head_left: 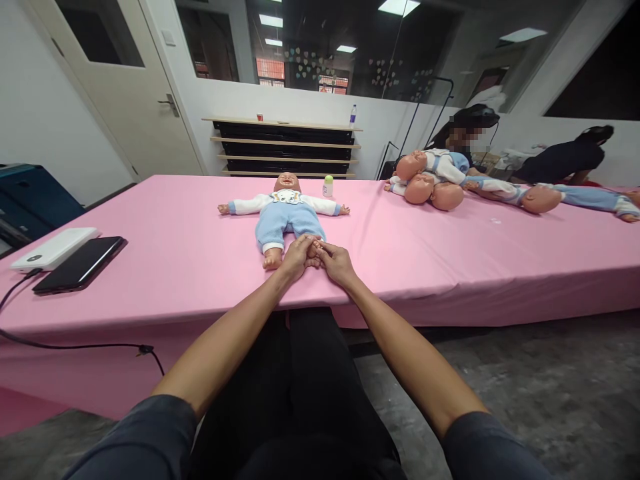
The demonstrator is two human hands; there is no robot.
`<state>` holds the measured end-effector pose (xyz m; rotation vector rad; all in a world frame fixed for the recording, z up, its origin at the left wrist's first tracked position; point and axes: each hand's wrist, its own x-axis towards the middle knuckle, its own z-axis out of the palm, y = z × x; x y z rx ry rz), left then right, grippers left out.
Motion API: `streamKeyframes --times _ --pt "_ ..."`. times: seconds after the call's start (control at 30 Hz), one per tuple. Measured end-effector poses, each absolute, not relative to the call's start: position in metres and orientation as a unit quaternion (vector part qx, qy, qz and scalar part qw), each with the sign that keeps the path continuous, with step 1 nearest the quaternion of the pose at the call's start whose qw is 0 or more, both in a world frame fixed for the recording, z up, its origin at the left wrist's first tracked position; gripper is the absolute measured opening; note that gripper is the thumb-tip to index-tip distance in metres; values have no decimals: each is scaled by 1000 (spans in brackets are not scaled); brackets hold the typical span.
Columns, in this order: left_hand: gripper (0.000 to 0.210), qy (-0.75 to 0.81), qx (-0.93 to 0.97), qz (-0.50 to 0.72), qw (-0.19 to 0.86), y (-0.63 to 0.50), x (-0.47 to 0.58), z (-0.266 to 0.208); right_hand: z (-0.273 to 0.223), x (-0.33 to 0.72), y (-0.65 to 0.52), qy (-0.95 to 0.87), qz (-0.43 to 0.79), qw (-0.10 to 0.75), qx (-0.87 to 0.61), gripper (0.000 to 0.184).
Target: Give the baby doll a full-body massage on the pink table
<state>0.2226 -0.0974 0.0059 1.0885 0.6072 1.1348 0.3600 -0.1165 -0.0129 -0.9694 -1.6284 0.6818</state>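
Observation:
A baby doll [289, 217] in a white top and light blue trousers lies on its back on the pink-covered table, arms spread and feet toward me. Both my hands are at the doll's foot on the right side of the view. My left hand [299, 255] is wrapped round that foot from the left. From the right, my right hand [337, 262] pinches the toes between thumb and fingers. My fingers partly hide this foot; the other foot [273, 259] lies free. Beyond the doll's arm stands a small white bottle [328, 187] with a green cap.
A black phone [80, 265] and a white power bank [56, 248] with a cable lie at the left on the pink cloth [190, 267]. Several more dolls [433, 179] are piled at the right. Two people [560, 160] are behind the table there. A low shelf [287, 141] stands by the wall.

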Motion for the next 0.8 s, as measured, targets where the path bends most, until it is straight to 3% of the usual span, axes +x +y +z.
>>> streamKeyframes --times 0.17,0.4,0.53,0.8 --pt "37 264 494 488 669 -94 223 3 -13 360 -116 -670 330 530 -402 42" --pt "35 270 490 488 670 -91 223 -1 -14 360 -114 -656 293 541 -437 41" --pt "42 269 496 473 677 -91 223 -2 -12 360 -114 -642 295 531 -468 49" --pt "37 267 487 495 668 -87 223 -5 -15 357 -115 -664 246 520 -478 39"
